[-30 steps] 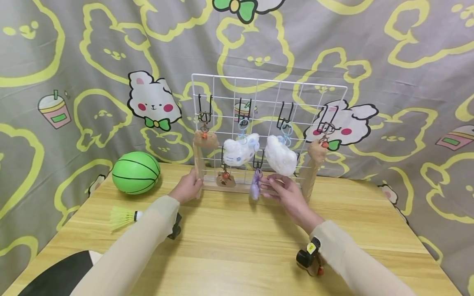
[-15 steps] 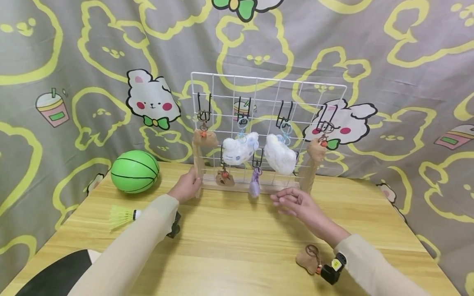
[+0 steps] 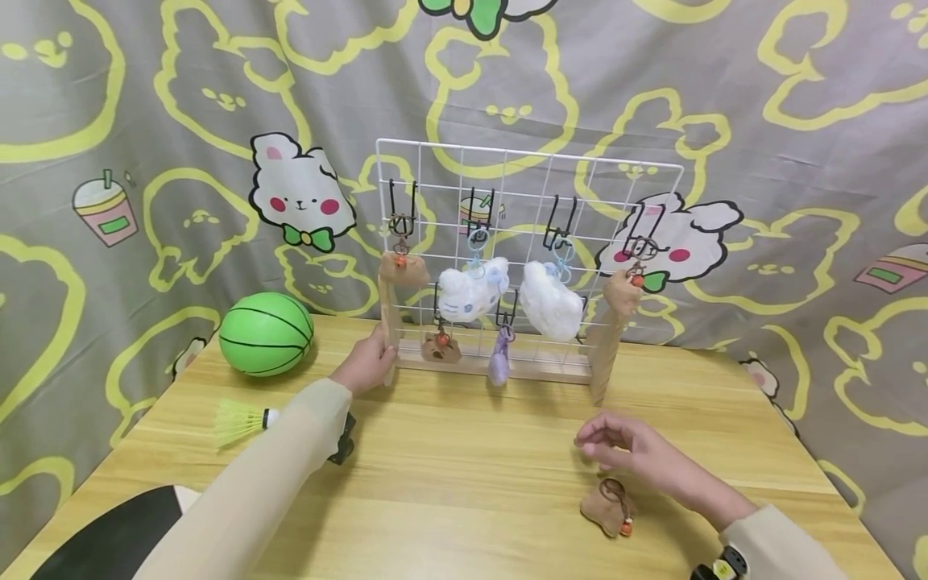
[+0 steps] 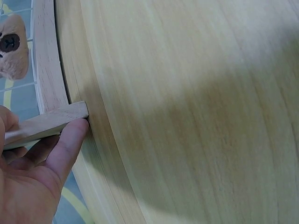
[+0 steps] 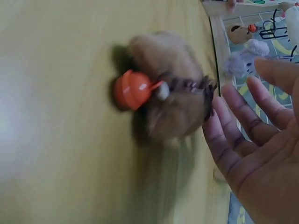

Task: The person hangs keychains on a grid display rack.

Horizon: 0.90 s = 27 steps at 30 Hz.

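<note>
My left hand [image 3: 365,362] grips the left wooden leg [image 4: 51,122] of a white wire grid rack [image 3: 464,366]. Just beyond a brown plush keychain [image 3: 603,513] on the table, my right hand [image 3: 632,453] hovers with loosely bent fingers, holding nothing. An orange bell [image 5: 133,89] is attached to this keychain, which looks blurred in the right wrist view. From the rack's black hooks hang a white-and-blue plush [image 3: 471,296], a white plush [image 3: 551,304], a small purple plush keychain [image 3: 499,366] and brown plush keychains [image 3: 441,348].
A green ball [image 3: 266,334] with black lines sits at the table's back left. Nearer lies a yellow shuttlecock [image 3: 241,424], partly behind the left forearm. A black-and-white object [image 3: 109,538] is at the lower left. A patterned grey curtain [image 3: 507,72] hangs behind the table.
My right hand has moved away from the purple keychain, to the right and nearer the front, and is now beside the brown plush keychain on the table. The left hand has stayed on the rack.
</note>
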Available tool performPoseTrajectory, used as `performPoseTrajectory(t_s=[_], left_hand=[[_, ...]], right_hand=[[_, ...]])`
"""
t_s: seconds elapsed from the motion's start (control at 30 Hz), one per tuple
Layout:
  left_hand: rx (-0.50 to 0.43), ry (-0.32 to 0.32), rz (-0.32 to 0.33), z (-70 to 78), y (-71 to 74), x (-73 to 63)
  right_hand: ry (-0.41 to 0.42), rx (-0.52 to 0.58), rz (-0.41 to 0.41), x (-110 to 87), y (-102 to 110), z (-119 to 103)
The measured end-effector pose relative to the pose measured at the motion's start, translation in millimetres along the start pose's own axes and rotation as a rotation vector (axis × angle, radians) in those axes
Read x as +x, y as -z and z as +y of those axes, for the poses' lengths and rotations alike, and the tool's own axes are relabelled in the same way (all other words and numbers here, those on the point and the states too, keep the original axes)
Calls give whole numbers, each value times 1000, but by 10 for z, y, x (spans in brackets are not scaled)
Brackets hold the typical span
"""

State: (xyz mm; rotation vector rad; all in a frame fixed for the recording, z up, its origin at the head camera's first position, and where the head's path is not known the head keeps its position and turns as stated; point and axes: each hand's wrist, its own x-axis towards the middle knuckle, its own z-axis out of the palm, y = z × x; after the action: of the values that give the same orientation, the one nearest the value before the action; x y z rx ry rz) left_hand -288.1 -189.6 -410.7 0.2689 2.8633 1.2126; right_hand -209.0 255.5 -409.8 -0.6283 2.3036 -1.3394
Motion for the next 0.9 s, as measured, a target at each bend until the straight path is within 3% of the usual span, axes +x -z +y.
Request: performPoseTrajectory(t_s=[0.27, 0.6, 0.9], left_hand=[[24, -14, 11, 34, 10, -14], [33, -23, 14, -10, -17, -10], [21, -12, 21, 2, 1, -24]], right_hand=[[60, -115, -22, -242, 1, 135], [81, -75, -82, -376, -21, 321], [128, -73, -31, -423, -18, 403]])
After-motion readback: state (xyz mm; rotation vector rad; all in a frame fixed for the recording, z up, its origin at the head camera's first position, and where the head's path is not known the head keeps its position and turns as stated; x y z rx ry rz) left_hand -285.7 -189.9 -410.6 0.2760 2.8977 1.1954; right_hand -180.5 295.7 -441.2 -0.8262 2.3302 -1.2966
